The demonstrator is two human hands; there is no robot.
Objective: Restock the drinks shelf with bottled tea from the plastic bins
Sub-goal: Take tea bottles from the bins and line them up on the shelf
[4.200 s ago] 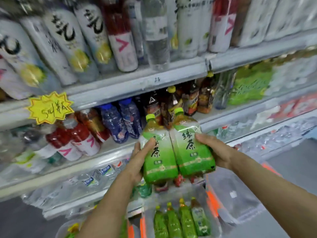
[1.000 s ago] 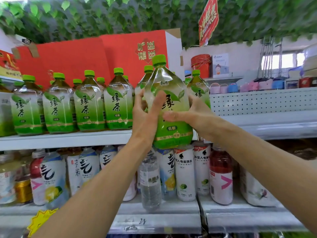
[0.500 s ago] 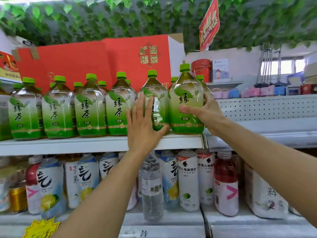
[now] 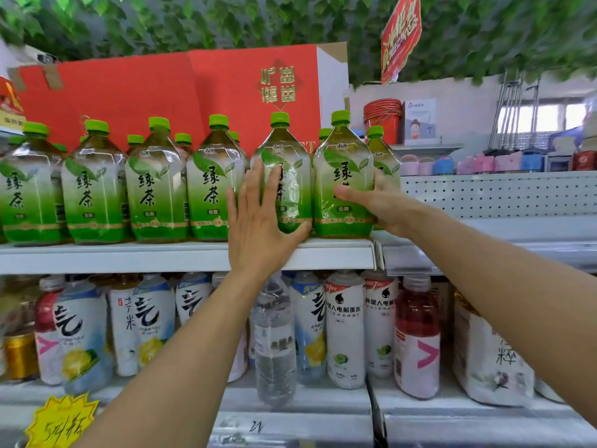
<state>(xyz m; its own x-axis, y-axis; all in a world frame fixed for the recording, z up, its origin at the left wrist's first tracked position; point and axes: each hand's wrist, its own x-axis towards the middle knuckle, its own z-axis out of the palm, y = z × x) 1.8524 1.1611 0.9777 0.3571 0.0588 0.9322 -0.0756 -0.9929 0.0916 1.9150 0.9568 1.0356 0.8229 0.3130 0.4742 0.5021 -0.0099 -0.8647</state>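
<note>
A row of large green tea bottles with green caps stands on the top shelf (image 4: 336,250). At its right end stand two front bottles side by side. My left hand (image 4: 258,221) lies flat against the front of the left one (image 4: 290,176), fingers spread, thumb along its base. My right hand (image 4: 378,202) wraps the right side of the right one (image 4: 342,179), thumb across its label. Both bottles stand upright on the shelf. No plastic bins are in view.
Red cartons (image 4: 181,88) stand behind the tea row. The shelf below holds white, clear and red drink bottles (image 4: 345,331). A white pegboard shelf (image 4: 497,192) with small items continues to the right. A yellow price star (image 4: 61,421) hangs at lower left.
One second ago both hands held a tea bottle up in front of the shelf. Now two bottles stand on the shelf at the row's right end, and my left hand has flattened.
</note>
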